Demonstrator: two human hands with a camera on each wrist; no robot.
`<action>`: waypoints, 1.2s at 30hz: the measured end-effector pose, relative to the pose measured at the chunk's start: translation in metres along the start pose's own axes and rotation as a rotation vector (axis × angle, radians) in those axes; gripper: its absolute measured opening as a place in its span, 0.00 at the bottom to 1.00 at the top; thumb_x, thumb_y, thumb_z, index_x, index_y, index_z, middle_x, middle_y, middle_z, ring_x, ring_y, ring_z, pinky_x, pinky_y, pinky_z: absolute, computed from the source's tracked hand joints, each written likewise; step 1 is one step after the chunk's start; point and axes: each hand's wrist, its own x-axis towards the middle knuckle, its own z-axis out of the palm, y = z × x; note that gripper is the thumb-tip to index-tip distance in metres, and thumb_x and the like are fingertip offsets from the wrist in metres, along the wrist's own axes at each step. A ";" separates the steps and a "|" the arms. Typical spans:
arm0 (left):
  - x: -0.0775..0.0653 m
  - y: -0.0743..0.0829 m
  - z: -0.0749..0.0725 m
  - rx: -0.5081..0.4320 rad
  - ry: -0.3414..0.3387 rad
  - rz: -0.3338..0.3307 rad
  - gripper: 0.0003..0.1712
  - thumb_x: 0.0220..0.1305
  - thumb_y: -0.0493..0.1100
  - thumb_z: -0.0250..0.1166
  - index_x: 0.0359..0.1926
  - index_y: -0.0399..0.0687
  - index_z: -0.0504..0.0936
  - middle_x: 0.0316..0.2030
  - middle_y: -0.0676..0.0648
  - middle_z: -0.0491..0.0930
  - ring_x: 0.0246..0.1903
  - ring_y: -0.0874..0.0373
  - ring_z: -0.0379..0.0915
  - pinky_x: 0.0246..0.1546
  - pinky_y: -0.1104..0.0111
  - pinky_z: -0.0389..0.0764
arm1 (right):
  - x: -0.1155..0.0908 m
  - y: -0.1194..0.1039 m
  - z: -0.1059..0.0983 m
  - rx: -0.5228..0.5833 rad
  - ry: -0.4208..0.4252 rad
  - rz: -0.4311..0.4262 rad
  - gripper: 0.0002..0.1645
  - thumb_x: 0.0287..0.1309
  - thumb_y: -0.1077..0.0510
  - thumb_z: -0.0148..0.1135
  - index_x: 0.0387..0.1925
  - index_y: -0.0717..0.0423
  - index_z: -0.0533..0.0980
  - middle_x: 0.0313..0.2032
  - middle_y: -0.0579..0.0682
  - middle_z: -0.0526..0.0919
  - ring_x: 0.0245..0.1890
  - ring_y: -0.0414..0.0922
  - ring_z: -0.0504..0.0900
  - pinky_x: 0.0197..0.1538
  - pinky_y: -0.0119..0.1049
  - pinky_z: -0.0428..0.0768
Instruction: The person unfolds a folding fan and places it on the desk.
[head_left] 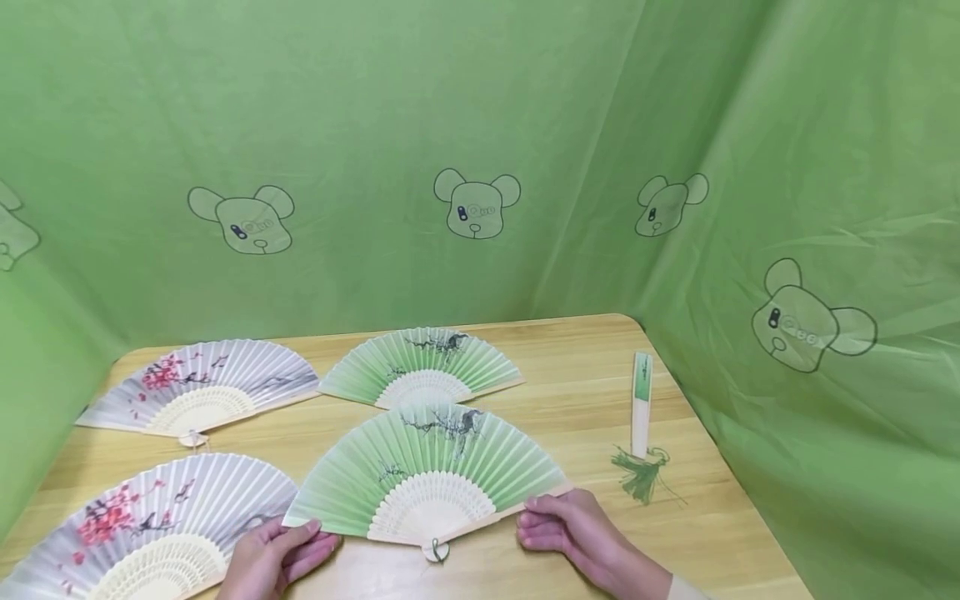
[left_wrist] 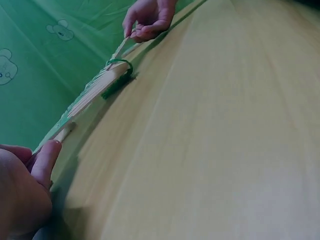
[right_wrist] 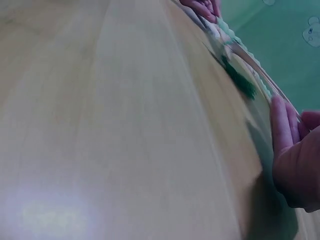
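Spread wide between both hands is a green folding fan (head_left: pixel 438 475) with a dark branch print and pale pierced ribs. The left hand (head_left: pixel 276 557) pinches its left end, thumb on top. At the other end, the right hand (head_left: pixel 573 533) grips the outer rib between thumb and fingers. In the left wrist view the fan (left_wrist: pixel 97 87) is seen edge-on, tilted and raised off the table along its length. A green tassel (right_wrist: pixel 239 79) hangs from its pivot in the right wrist view.
Behind lies another open green fan (head_left: pixel 427 367). Two open grey-white fans with red blossoms, one far (head_left: pixel 202 383) and one near (head_left: pixel 157 525), lie at left. A folded green fan (head_left: pixel 641 404) with tassel lies right on the wooden table (head_left: pixel 712 533). Green cloth (head_left: pixel 375 100) surrounds the table.
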 end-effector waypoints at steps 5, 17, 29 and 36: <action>0.001 -0.004 -0.003 -0.006 -0.028 -0.028 0.04 0.66 0.34 0.61 0.41 0.39 0.77 0.35 0.43 0.88 0.41 0.51 0.87 0.53 0.64 0.87 | -0.001 0.000 -0.005 -0.029 -0.007 0.032 0.15 0.58 0.59 0.66 0.39 0.70 0.81 0.28 0.52 0.89 0.33 0.47 0.90 0.46 0.41 0.91; -0.006 -0.006 -0.003 -0.004 0.010 -0.116 0.12 0.58 0.38 0.71 0.38 0.36 0.78 0.35 0.39 0.88 0.40 0.49 0.87 0.49 0.66 0.89 | -0.007 -0.001 -0.011 -0.059 -0.004 0.089 0.20 0.58 0.56 0.66 0.43 0.72 0.78 0.30 0.55 0.89 0.33 0.47 0.90 0.46 0.41 0.91; -0.011 -0.012 -0.002 -0.010 0.027 -0.149 0.06 0.59 0.38 0.71 0.32 0.39 0.84 0.33 0.42 0.89 0.36 0.53 0.88 0.45 0.70 0.90 | -0.013 0.000 -0.012 -0.047 0.037 0.145 0.19 0.58 0.56 0.68 0.43 0.70 0.77 0.30 0.53 0.90 0.33 0.46 0.90 0.46 0.39 0.91; -0.010 -0.015 -0.003 0.054 0.023 -0.166 0.10 0.60 0.42 0.71 0.34 0.38 0.84 0.33 0.44 0.89 0.36 0.54 0.88 0.43 0.70 0.90 | -0.014 0.001 -0.013 -0.029 0.054 0.139 0.18 0.58 0.57 0.67 0.43 0.68 0.77 0.32 0.54 0.90 0.35 0.48 0.90 0.46 0.39 0.91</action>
